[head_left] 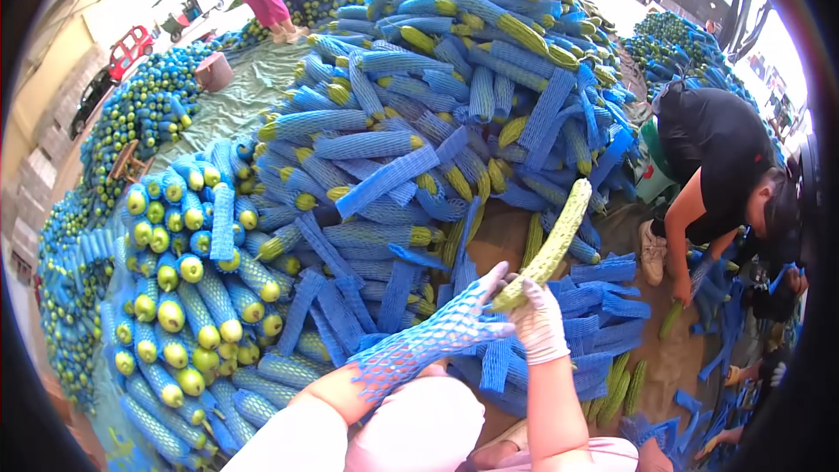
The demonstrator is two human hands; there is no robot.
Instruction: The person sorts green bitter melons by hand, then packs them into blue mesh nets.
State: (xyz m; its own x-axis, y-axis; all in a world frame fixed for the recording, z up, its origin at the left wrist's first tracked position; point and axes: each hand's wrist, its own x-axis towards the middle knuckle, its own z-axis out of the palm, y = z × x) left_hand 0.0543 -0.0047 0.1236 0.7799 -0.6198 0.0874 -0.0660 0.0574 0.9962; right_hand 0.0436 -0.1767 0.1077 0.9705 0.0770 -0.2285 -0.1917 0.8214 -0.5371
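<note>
Gloved in thin white, the right hand (540,321) grasps the lower end of a long green gourd (559,236), which slants up and away beyond the person's knees. Close against that same end is the left hand (476,306), its fingers spread, with a blue mesh sleeve (406,354) stretched over it and down past the wrist; whether those fingers pinch the gourd or merely touch it, I can't tell from here. To my eye, getting the net on neatly calls for a firm but gentle hold, the gourd lined up with the left forearm, and the mesh peeled across evenly, so that it neither snags on the bumpy skin nor bunches to one side. Flat blue sleeves (603,306) lie near the right arm. The gourd's lower tip is lost among the fingers, and the netting makes the left hand's outline hard to read. Over to the right a co-worker (717,135) bends low, and the dark rim of the view cuts off whatever lies beyond.
</note>
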